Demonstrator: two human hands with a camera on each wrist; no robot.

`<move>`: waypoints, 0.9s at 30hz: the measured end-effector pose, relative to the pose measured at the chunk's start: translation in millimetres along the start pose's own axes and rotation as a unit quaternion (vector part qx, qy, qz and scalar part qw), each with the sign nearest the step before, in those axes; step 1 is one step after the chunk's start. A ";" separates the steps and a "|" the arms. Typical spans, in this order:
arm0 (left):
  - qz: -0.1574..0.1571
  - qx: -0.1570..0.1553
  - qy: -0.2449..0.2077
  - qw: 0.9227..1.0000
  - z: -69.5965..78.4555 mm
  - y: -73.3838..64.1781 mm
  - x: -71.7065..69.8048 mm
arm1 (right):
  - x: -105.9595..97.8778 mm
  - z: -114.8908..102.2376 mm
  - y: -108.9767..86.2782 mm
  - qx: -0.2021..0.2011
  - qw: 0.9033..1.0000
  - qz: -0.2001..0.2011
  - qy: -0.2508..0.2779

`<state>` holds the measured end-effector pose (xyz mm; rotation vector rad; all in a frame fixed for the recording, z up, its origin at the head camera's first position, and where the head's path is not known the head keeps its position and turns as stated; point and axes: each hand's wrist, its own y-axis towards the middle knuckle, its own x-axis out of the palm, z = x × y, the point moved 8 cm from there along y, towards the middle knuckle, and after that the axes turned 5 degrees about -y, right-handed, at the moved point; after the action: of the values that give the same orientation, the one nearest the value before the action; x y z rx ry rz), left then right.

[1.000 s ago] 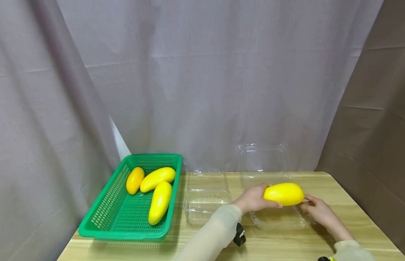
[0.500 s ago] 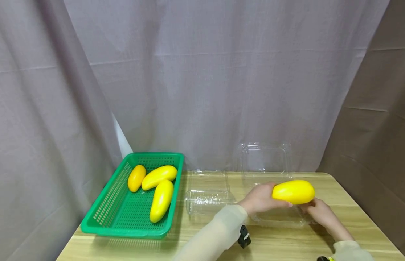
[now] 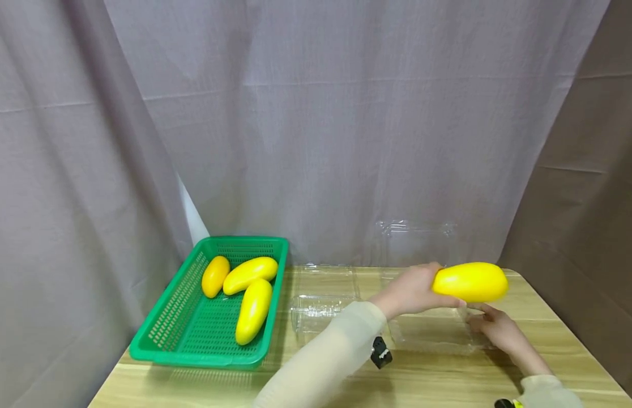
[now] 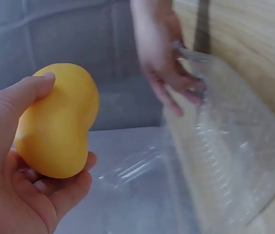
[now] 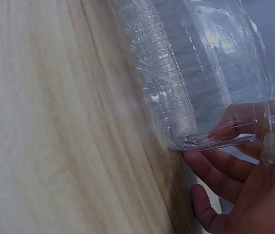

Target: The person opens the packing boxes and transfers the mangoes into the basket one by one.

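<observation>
In the head view my left hand (image 3: 410,290) grips a smooth yellow mango (image 3: 471,282) by its near end, above the right part of a clear plastic clamshell box (image 3: 430,343). The left wrist view shows the thumb on top of the mango (image 4: 59,124) and the fingers curled beneath it. At the box's right side is my right hand (image 3: 499,331), holding the wall; in the right wrist view one finger shows through the clear plastic and others lie outside. The box's lid (image 3: 418,229) stands raised at the back.
A green basket (image 3: 193,358) with three more mangoes (image 3: 253,311) stands at the left. Between it and the held box sits another clear plastic box (image 3: 321,306), partly behind the left sleeve. Grey curtain (image 3: 316,141) rises behind the wooden table (image 3: 550,323).
My left hand has carried the mango rightward and then upward over the box. My right hand has stayed at the box's right side. The head view has shifted slightly.
</observation>
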<state>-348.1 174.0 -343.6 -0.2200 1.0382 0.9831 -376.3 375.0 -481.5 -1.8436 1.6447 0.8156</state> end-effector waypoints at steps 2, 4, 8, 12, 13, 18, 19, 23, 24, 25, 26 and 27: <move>0.010 0.007 0.006 1.000 3.0 -3.1 -11.7 | -0.7 -1.3 0.0 -0.005 1.000 0.000 0.001; 0.019 0.013 0.013 1.000 4.4 -6.3 -23.3 | -1.4 -1.5 -0.2 -0.008 1.000 0.003 -0.002; 0.029 0.014 0.018 0.999 0.9 -9.8 -45.2 | -2.6 -1.6 -0.4 -0.013 1.000 0.004 -0.001; 0.039 0.014 0.028 0.999 -8.3 -14.0 -70.8 | 0.4 -0.5 -0.4 -0.007 1.000 -0.002 0.018; 0.040 0.016 0.031 0.999 -10.7 -16.3 -77.7 | 1.8 -0.2 -0.6 -0.006 1.000 -0.005 0.019; 0.041 0.017 0.059 0.997 -23.2 -34.7 -115.5 | 6.1 2.2 -2.7 0.003 0.999 -0.019 0.025; 0.040 0.015 0.061 0.997 -26.3 -39.1 -123.1 | 6.0 2.2 -2.9 0.004 0.999 -0.023 0.024; 0.039 0.000 0.067 0.997 -39.2 -58.0 -155.3 | 3.8 1.5 -4.3 0.008 0.999 -0.021 0.026; 0.040 -0.003 0.066 0.997 -42.5 -63.0 -163.7 | 3.5 1.2 -4.7 0.008 0.999 -0.019 0.027; 0.040 -0.008 0.065 0.997 -45.8 -68.2 -172.3 | 3.3 0.7 -5.0 0.007 0.999 -0.019 0.026; 0.041 -0.014 0.063 0.997 -49.1 -73.6 -181.4 | 3.3 0.1 -5.4 0.003 1.000 -0.016 0.025; 0.043 -0.019 0.059 0.997 -52.3 -79.4 -190.8 | 3.4 -0.7 -5.7 -0.002 1.000 -0.014 0.025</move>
<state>-347.0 -12.4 -240.0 -0.2696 1.1451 1.0795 -370.3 372.8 -483.5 -1.8996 1.6456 0.7677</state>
